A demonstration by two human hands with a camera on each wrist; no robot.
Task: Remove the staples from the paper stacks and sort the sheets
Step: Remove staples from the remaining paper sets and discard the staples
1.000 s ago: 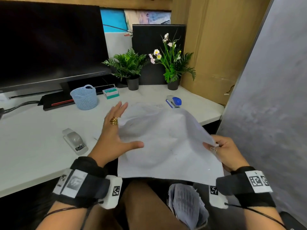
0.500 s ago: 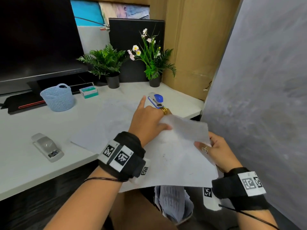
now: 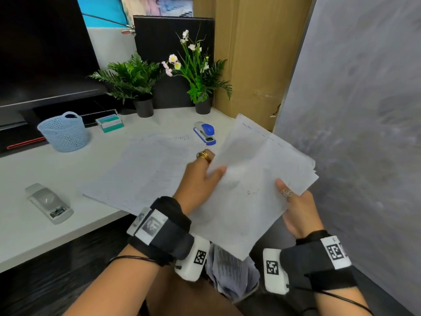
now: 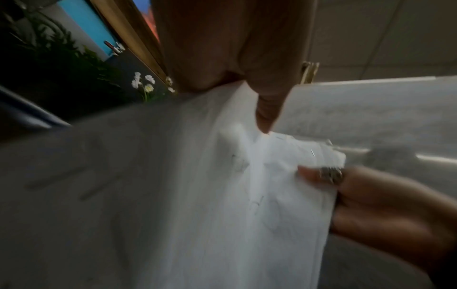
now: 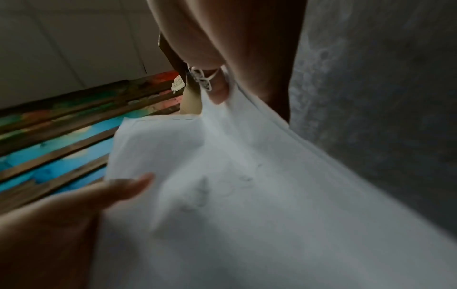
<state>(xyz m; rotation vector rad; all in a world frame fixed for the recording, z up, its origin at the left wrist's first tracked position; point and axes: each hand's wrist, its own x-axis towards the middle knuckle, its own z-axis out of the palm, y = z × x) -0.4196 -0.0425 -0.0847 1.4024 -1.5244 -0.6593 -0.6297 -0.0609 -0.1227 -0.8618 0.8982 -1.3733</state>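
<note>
I hold a stapled stack of white paper (image 3: 250, 185) up off the desk, over my lap. My left hand (image 3: 202, 179) grips its left edge, thumb on top and fingers hidden behind. My right hand (image 3: 293, 206) pinches the right edge, thumb (image 3: 281, 187) on the top sheet. A row of staples (image 3: 268, 139) runs along the far edge, also seen as staples (image 5: 163, 119) in the right wrist view. Loose sheets (image 3: 145, 169) lie flat on the white desk (image 3: 45, 174). A blue stapler (image 3: 205, 132) stands behind them. A grey staple remover (image 3: 49, 202) lies at the desk's left front.
A pale blue mesh basket (image 3: 65, 131) and a small green-white box (image 3: 109, 123) stand at the back left, before a dark monitor (image 3: 43, 49). Two potted plants (image 3: 136, 83) line the back. A grey partition (image 3: 364, 133) closes the right side. Printed paper (image 3: 230, 272) rests on my lap.
My left hand laid a sheet on the desk, then came back to the held stack and took its left edge. The stack has tilted up; the view has swung right.
</note>
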